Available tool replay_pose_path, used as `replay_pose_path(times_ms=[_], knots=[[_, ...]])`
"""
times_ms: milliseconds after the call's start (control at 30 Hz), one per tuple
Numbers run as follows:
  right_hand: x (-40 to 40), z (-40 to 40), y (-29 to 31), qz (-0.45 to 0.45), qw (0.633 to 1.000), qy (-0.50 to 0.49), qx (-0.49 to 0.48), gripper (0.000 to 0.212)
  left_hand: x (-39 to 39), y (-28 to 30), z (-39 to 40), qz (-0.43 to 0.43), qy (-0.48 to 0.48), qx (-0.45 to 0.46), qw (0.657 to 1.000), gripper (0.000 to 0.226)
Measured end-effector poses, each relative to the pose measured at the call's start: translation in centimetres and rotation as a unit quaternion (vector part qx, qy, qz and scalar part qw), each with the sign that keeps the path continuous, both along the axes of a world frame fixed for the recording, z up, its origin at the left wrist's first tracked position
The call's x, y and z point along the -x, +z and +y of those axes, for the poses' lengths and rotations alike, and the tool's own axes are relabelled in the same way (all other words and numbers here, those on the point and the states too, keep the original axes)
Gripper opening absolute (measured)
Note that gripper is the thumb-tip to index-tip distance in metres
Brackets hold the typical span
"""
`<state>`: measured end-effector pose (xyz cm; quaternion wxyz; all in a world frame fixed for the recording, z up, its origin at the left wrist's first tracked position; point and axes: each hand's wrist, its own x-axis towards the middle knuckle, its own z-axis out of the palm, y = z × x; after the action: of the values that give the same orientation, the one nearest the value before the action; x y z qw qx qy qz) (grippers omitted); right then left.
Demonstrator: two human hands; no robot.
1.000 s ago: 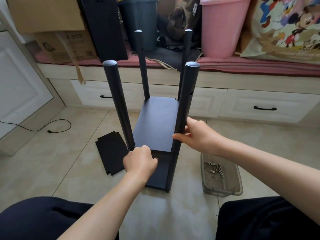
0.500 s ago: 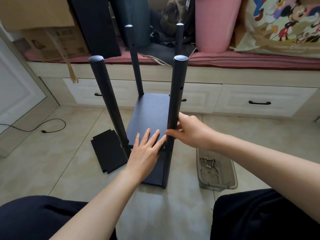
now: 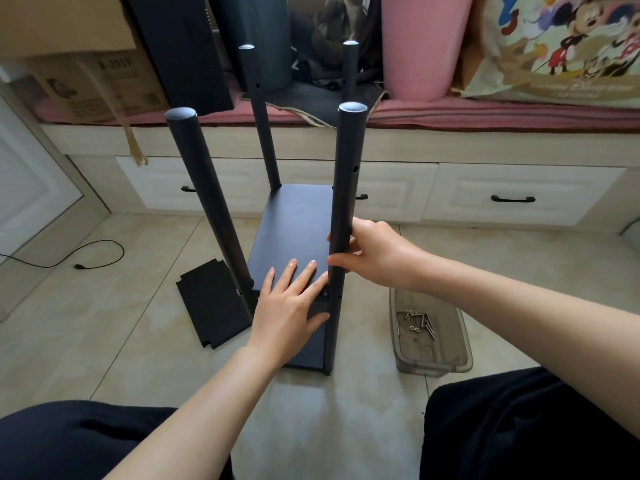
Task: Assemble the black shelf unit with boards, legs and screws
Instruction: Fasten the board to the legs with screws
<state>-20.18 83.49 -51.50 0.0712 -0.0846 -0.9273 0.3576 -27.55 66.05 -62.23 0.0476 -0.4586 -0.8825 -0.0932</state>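
Note:
The black shelf unit stands on the tiled floor with several round legs upright. Its upper board [image 3: 294, 230] sits between the legs; a lower board [image 3: 308, 355] shows beneath it. My left hand [image 3: 289, 306] lies flat, fingers straight, on the near edge of the upper board, thumb under the edge. My right hand [image 3: 372, 254] grips the near right leg [image 3: 346, 188] just above board height. The near left leg [image 3: 204, 188] stands free. A loose black board [image 3: 211, 306] lies on the floor to the left. Screws [image 3: 417, 322] lie in a clear plastic tray [image 3: 446, 365] at the right.
A bench with white drawers [image 3: 512, 199] runs behind the unit, carrying a cardboard box [image 3: 93, 88], a pink bucket [image 3: 422, 46], a dark bin and a black panel. A black cable [image 3: 100, 261] lies on the floor at left. My knees fill the bottom corners.
My left hand has gone from a curled grip at the near left corner to lying flat on the upper board. The right hand keeps its hold on the near right leg.

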Motion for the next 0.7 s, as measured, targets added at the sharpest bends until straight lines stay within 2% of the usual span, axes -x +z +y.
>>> replay_pose_path(times_ms=[200,367,533,700], knots=[[-0.3,0.5,0.7,0.024,0.997,-0.051,0.046,0.024,-0.3,-0.2,1.4,-0.009,0.047,-0.05,0.998,0.075],[-0.9,1.4,0.4,0.021,0.994,-0.081,0.07,0.022,-1.1,-0.7,2.9,0.035,0.078,-0.084,0.993,0.072],[-3.3,5.0,-1.7,-0.055,0.99,-0.104,0.075,0.015,-0.7,-1.7,2.7,0.066,0.067,-0.118,0.989,0.067],[-4.6,9.8,-7.6,-0.201,0.961,-0.167,0.086,0.014,-0.8,-2.1,2.8,0.084,0.066,-0.121,0.987,0.061]])
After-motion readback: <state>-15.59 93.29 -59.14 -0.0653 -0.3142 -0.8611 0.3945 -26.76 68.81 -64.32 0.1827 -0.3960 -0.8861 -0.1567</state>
